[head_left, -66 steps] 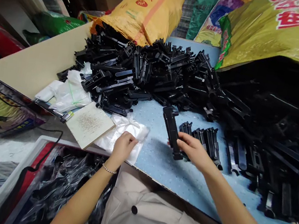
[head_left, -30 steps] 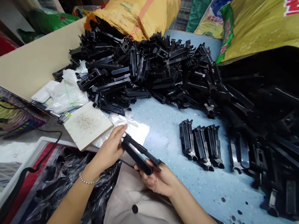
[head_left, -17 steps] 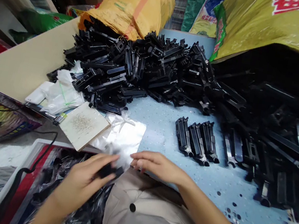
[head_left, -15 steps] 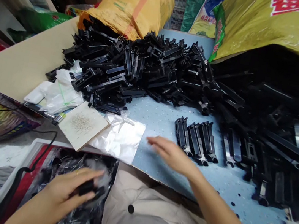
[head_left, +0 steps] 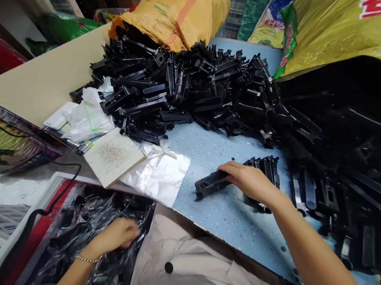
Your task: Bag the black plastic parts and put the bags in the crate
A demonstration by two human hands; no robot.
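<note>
My right hand (head_left: 245, 177) grips a long black plastic part (head_left: 211, 184) above the blue tabletop (head_left: 199, 146), its free end pointing left. Just behind that hand, other black parts (head_left: 270, 169) of the same shape lie side by side. My left hand (head_left: 121, 234) hangs low over a crate (head_left: 52, 187) filled with clear-bagged black parts (head_left: 94, 228). Its fingers are curled and smeared by motion, so what they hold, if anything, is hidden. A flat stack of clear plastic bags (head_left: 166, 172) lies at the table's front edge, between the two hands.
A large heap of black parts (head_left: 193, 84) spreads across the back of the table, below an orange sack (head_left: 184, 9). More spill from a yellow sack (head_left: 363, 40) at right. A square board (head_left: 114, 156) with brown specks and a crumpled white bag (head_left: 88, 117) sit at left.
My right hand has moved right and taken hold of one part from the short row. My left hand, which held a bagged black part, has shifted slightly right over the crate.
</note>
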